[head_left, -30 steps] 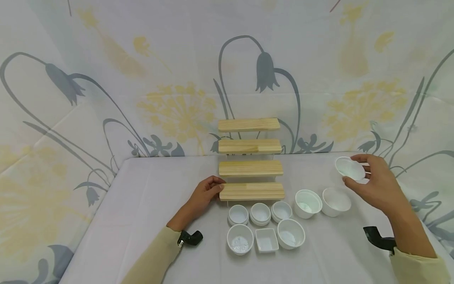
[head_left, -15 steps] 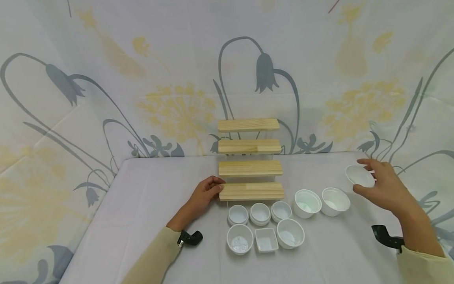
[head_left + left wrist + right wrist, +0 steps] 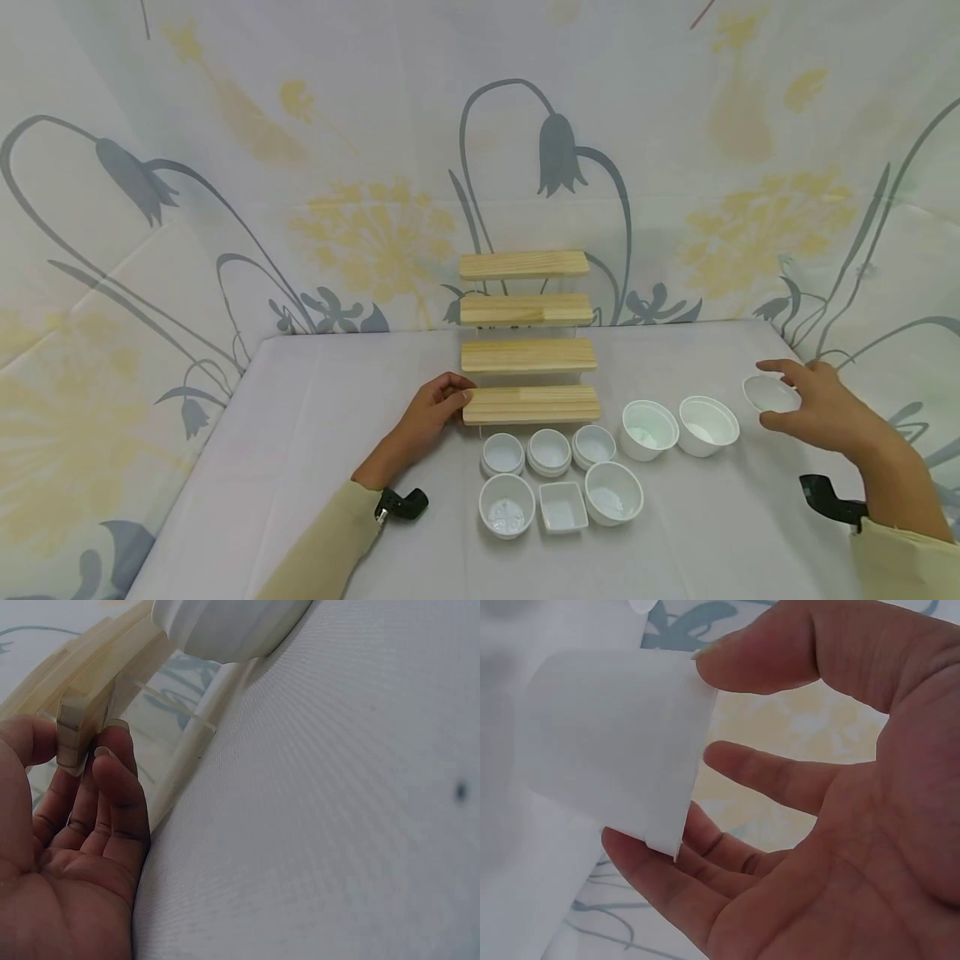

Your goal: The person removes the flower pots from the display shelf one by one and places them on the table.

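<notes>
My left hand (image 3: pixel 427 418) grips the left end of the lowest wooden shelf (image 3: pixel 534 406) of a four-step display stand. In the left wrist view, thumb and fingers pinch the board's end (image 3: pixel 73 724), above a clear support. Over on the right, my right hand (image 3: pixel 843 412) holds a white bowl (image 3: pixel 769 395) between thumb and fingers. The right wrist view shows that bowl's smooth tapered side (image 3: pixel 611 735), with the thumb and a lower finger on opposite sides near its rim. Whether its base touches the table cannot be told. Two white bowls stand left of it, the nearer one (image 3: pixel 708 426) close by.
Before the stand sit several small white cups (image 3: pixel 549 450), some apparently stacked. In front of them are a ribbed round bowl (image 3: pixel 507 506), a square dish (image 3: pixel 564 507) and another round bowl (image 3: pixel 613 493). A white cloth covers the table (image 3: pixel 337 400); a flowered curtain (image 3: pixel 360 125) hangs behind.
My right hand has carried the white bowl to the right and lower, beside the two standing bowls. The left hand keeps its grip on the shelf.
</notes>
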### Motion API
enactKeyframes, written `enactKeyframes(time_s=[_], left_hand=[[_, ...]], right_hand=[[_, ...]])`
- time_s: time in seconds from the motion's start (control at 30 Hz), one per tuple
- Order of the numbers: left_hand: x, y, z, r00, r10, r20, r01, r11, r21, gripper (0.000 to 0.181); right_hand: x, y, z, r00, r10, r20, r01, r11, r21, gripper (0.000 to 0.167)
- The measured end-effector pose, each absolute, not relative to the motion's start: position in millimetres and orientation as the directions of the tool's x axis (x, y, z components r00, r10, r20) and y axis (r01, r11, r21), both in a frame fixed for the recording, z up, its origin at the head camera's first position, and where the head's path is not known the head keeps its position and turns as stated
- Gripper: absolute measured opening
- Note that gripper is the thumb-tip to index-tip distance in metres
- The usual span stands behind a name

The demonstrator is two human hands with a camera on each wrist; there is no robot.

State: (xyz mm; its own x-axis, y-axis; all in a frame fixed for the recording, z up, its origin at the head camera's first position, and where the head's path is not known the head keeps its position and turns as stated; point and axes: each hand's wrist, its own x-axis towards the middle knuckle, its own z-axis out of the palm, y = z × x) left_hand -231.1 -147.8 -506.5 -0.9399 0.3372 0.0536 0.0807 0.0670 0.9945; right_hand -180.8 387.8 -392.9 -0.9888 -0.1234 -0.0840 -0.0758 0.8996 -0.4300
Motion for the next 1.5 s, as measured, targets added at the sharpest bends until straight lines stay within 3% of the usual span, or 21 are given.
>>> enactKeyframes(time_s=[0.6,1.0,1.5], left_hand=[[-230,-149,-507,-0.939,0.341,0.047,0.071,0.057,0.996,0.026],[-229,-148,-506,-0.94,0.337,0.046,0.069,0.057,0.996,0.027],[-230,-145,-506,-0.941,0.336,0.04,0.061,0.052,0.997,0.026]], right_hand=[[-181,392,-405,-0.961,-0.194,-0.195,-0.091,0.894,-0.439,0.064],[-182,394,-408,-0.945,-0.207,-0.253,-0.081,0.899,-0.431,0.066],[-180,397,-405,-0.947,-0.253,-0.196,-0.16,0.905,-0.395,0.075]])
